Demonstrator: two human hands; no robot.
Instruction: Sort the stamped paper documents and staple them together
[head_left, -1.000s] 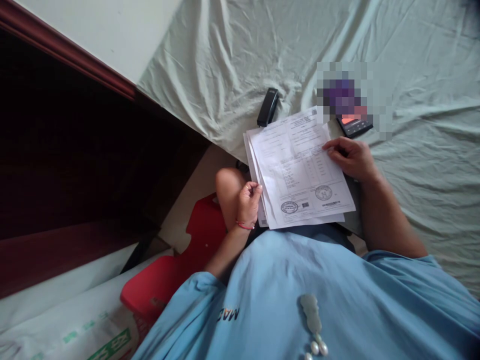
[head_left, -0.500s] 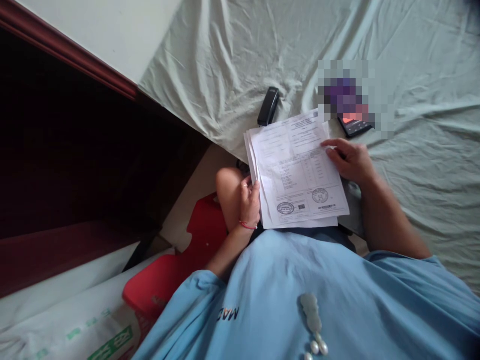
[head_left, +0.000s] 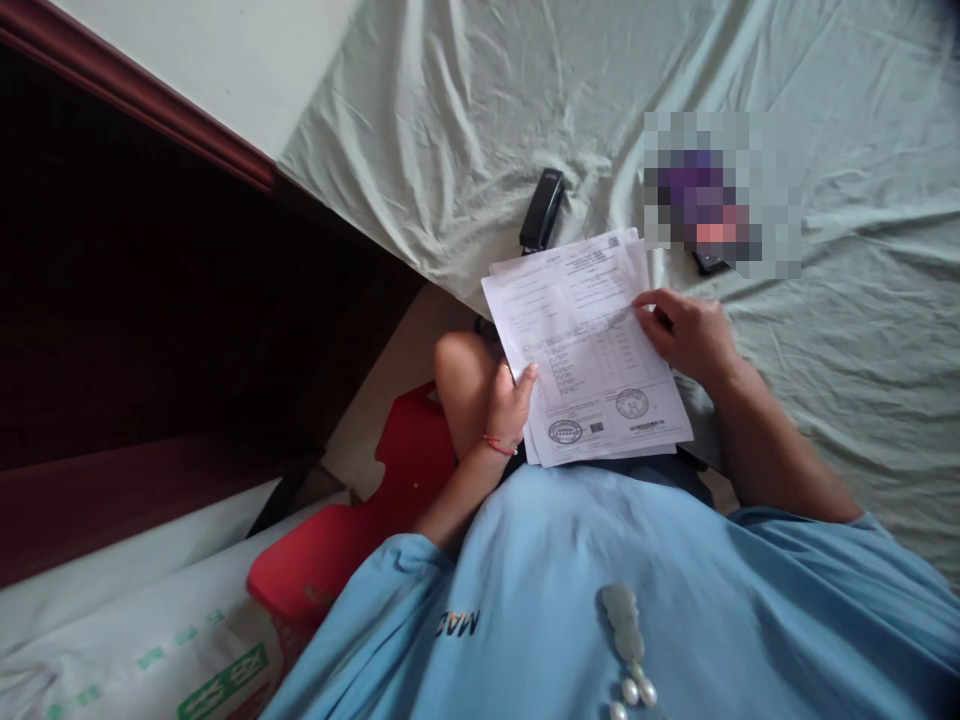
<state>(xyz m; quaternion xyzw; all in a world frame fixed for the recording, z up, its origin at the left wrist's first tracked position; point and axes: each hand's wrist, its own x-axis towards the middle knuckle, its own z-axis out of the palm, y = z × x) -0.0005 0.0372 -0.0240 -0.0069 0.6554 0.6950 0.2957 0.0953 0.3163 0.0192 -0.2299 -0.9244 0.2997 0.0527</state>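
Note:
A small stack of printed paper sheets [head_left: 585, 350], stamped with two round seals, rests over my lap and the edge of the cloth-covered surface. My left hand [head_left: 511, 402] grips the stack at its left edge, thumb on top and the other fingers hidden beneath. At the right edge, my right hand [head_left: 686, 335] pinches the papers with thumb and forefinger. A black stapler [head_left: 542, 210] lies just past the top edge of the sheets. Beyond my right hand is a phone [head_left: 709, 263], mostly hidden by a blurred patch.
A pale green wrinkled cloth [head_left: 840, 330] covers the surface ahead and to the right. On the left stand dark wooden furniture [head_left: 150, 280] and a red plastic stool [head_left: 416, 470]. A white sack [head_left: 127, 630] with green print lies at the lower left.
The top sheet has shifted slightly left and down, lining up more closely with those beneath. My left thumb now lies over the papers' edge; my right hand has moved a little left.

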